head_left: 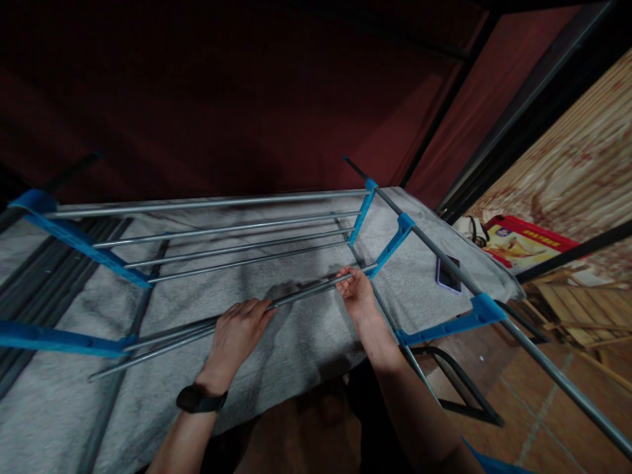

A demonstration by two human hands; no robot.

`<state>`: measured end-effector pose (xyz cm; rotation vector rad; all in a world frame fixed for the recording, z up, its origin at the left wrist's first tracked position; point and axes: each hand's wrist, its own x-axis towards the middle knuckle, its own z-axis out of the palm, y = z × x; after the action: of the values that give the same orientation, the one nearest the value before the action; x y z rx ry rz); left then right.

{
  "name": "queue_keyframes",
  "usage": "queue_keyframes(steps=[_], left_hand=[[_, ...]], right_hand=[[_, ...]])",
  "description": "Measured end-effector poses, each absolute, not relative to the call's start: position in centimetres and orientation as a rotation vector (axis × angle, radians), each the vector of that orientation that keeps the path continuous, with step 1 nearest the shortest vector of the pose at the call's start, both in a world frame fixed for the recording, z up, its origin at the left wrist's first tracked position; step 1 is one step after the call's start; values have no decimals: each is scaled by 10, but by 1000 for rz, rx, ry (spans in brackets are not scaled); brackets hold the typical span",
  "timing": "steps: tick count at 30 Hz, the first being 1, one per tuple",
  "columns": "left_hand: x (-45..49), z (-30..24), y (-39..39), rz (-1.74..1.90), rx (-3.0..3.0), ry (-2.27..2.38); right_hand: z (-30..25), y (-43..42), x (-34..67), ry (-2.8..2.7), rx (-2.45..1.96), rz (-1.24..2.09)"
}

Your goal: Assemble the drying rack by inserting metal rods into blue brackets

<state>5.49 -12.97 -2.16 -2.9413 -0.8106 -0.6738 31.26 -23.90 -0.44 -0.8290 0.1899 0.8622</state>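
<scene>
My left hand [243, 329] is closed over two thin metal tubes [309, 291] that run close together, low across the rack frame. My right hand [356, 291] pinches the tubes close to the lower end of a blue plastic bracket [390, 247]. One tube's free left end juts out past the lower-left blue bracket [64, 339]. Which tube each finger presses is partly hidden. Behind the hands, several metal tubes [237, 249] span from the left blue bracket [91, 245] to the far-right blue bracket [363, 214].
A grey blanket [316, 336] lies under the rack. Several dark tubes [54, 276] rest at the left. A phone [448, 273] lies to the right, beyond a long side pole [444, 253]. A red box [528, 240] and wooden slats [577, 313] stand farther right.
</scene>
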Motion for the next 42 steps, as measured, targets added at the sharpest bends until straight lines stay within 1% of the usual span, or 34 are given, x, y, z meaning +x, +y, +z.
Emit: queue_keyframes(steps=[14, 24, 29, 37, 42], left_hand=[[57, -16, -133, -733, -2913, -751], [61, -19, -132, -833, -2876, -700], [61, -13, -142, -741, -2900, -769], [62, -5, -146, -647, -2977, -843], [61, -1, -149, -631, -2966, -825]], right_hand=[[-9, -239, 315, 151, -840, 848], [-5, -239, 309, 149, -846, 897], [-6, -243, 301, 119, -939, 1010], [-23, -236, 271, -82, -1021, 1354], [-26, -232, 260, -126, -1020, 1309]])
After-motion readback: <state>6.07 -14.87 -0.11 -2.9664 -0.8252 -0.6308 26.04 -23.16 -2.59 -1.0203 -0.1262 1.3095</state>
